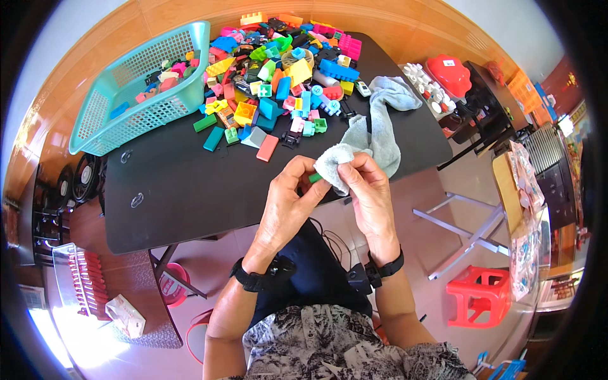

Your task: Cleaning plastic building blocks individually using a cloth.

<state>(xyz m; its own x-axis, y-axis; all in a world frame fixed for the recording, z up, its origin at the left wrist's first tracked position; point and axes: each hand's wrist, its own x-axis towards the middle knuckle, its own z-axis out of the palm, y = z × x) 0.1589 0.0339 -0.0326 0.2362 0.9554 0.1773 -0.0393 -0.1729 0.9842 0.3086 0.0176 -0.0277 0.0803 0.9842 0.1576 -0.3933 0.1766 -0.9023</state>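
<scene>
Between both hands, above the front edge of the dark table (190, 209), is a small green toy piece (315, 177), partly covered by a pale grey cloth (385, 137). My left hand (290, 199) grips the green piece with thumb and fingers. My right hand (368, 194) pinches a bunched end of the cloth against it; the rest of the cloth trails back over the table's right side. Beyond the hands lies a heap of plastic building blocks and toy cars (280, 76). A salmon-coloured block (267, 148) lies at the heap's near edge.
A turquoise plastic basket (137, 126) holding some blocks stands at the table's back left. To the right are a folding table's metal legs (470, 242) and a red plastic stool (479, 297). A brown table (147, 304) stands at lower left, with a pink bucket (175, 285) nearby.
</scene>
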